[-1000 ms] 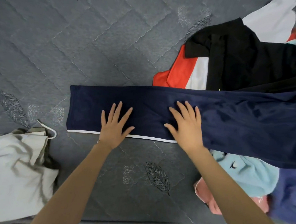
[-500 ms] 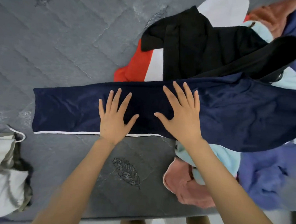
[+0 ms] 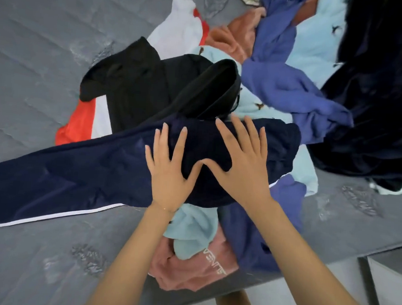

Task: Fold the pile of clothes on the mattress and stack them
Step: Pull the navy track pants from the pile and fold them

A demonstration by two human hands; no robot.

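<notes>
Since the earlier frame, both hands have travelled along the navy trousers (image 3: 77,176) toward the pile of clothes (image 3: 280,86) and now sit close together, thumbs almost touching. The left hand (image 3: 168,174) and right hand (image 3: 243,168) lie flat, fingers (image 3: 180,142) straight and spread wide, pressing the fabric; nothing is gripped. The trousers lie directly beneath the fingers, with the bunched end resting on the pile. Long axis: from the pile outward across the mattress (image 3: 37,50), leg end pointing away from the pile, white-piped edge nearest the person.
</notes>
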